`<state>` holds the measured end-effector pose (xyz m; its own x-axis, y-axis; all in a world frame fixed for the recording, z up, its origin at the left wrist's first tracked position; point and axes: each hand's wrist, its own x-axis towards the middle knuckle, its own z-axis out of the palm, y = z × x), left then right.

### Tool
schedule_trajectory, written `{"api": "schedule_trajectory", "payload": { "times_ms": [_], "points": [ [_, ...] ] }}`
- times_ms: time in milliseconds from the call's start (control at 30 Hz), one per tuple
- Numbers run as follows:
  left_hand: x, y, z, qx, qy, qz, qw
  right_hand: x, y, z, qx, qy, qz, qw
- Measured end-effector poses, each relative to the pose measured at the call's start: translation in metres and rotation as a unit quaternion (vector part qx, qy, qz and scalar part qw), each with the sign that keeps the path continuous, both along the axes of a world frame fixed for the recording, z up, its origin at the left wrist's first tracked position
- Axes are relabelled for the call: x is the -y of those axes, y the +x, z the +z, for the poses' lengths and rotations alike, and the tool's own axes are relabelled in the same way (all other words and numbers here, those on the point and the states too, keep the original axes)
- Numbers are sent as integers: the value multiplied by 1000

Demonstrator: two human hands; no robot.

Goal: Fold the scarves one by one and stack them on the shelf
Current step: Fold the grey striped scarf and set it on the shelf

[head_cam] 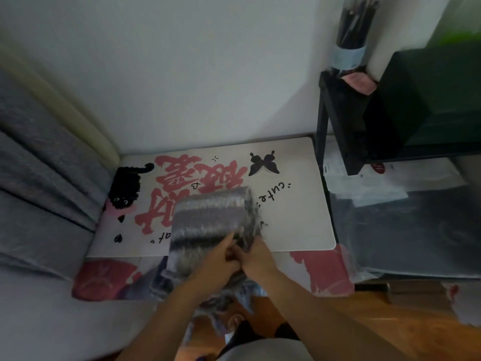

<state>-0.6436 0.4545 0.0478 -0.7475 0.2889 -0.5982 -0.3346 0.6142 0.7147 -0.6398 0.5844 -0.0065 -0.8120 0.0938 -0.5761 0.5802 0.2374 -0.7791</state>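
White wall (182, 74) fills the top of the view. Grey curtain (39, 165) hangs in folds down the left side. Black shelf unit (346, 121) stands at the right against the wall, with a clear holder of pencils (351, 29) on top of it and a pink item beside that, too blurred to name.

Desk mat (294, 217), pale, lies flat below the wall. It is printed with large pink characters, a black cat at its left end, a black butterfly near its far right and small handwritten words. A second printed surface, pink and white, shows under its near edge. Clear plastic sheets (403, 225) over something dark lie to the right of the mat, below the shelf unit. Wooden floor (377, 321) shows at lower right.

Scarf (208, 220), grey with lighter and darker bands, fuzzy, lies on the middle of the mat, folded into a thick block. Its fringe trails along its right edge, and more of it hangs off the near edge towards the person.

2 bare hands meet at the scarf's near right corner. Left hand (218, 264) has fingers curled into the fabric. Right hand (256, 256) rests just beside it, fingers bent around the fringed edge. The frame is blurred, so exact finger positions are unclear.
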Motion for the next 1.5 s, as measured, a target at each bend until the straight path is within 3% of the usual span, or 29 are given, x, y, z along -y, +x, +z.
{"api": "schedule_trajectory", "payload": {
  "times_ms": [67, 133, 233, 267, 333, 400, 467, 500, 533, 633, 733, 800, 833, 933, 1000, 1100, 1233, 1333, 1400, 1500],
  "points": [
    [32, 19, -5, -109, -140, 27, 984, 7, 1, -7, -1, 74, 46, 996],
    [62, 40, -11, -138, -246, 63, 957, 2, -4, -7, 19, 69, 50, 996],
    [65, 80, -10, -52, -224, -13, 973, -14, -9, -3, 37, 21, 55, 998],
    [65, 92, -12, -51, -196, -14, 979, -17, -10, 0, 36, 15, 56, 998],
    [63, 100, -1, -92, -187, -132, 969, -19, -7, 4, 25, 7, 56, 998],
    [63, 80, 13, -171, -182, -14, 968, -14, -1, 9, -7, 14, 51, 999],
    [62, 45, 26, -322, -148, 80, 932, -7, 9, 10, -45, 42, 42, 997],
    [63, 25, 24, -383, -175, 55, 906, -6, 14, 10, -56, 54, 42, 996],
    [65, 6, 17, -390, -232, -24, 891, -5, 16, 7, -56, 67, 47, 995],
    [66, -29, -31, -303, -395, -218, 839, -9, 13, -4, -20, 128, 89, 988],
    [58, -41, -58, -269, -414, -243, 835, -11, 9, 6, -9, 289, 116, 950],
    [52, -42, -63, -272, -419, -222, 837, 1, 13, 21, -123, 403, 82, 903],
    [52, -41, -64, -283, -422, -217, 833, 14, 14, 33, -201, 415, 76, 884],
    [56, -38, -66, -284, -426, -245, 824, 53, -13, 43, -343, 423, 180, 819],
    [62, -39, -68, -293, -403, -224, 838, 50, -54, 18, -292, 445, 213, 819],
    [68, -31, -70, -287, -344, -163, 879, 16, -88, -28, -148, 430, 176, 873],
    [92, -19, -82, -261, -240, -57, 933, 12, -94, -43, -154, 353, 134, 913],
    [104, -21, -78, -192, -108, 108, 969, 7, -93, -32, -122, 264, 59, 955],
    [115, -27, -82, -108, -65, 211, 969, 3, -84, -21, -93, 224, 2, 970],
    [117, -31, -79, -41, -61, 248, 966, 13, -51, -6, -4, 270, -52, 961]
  ]
}}
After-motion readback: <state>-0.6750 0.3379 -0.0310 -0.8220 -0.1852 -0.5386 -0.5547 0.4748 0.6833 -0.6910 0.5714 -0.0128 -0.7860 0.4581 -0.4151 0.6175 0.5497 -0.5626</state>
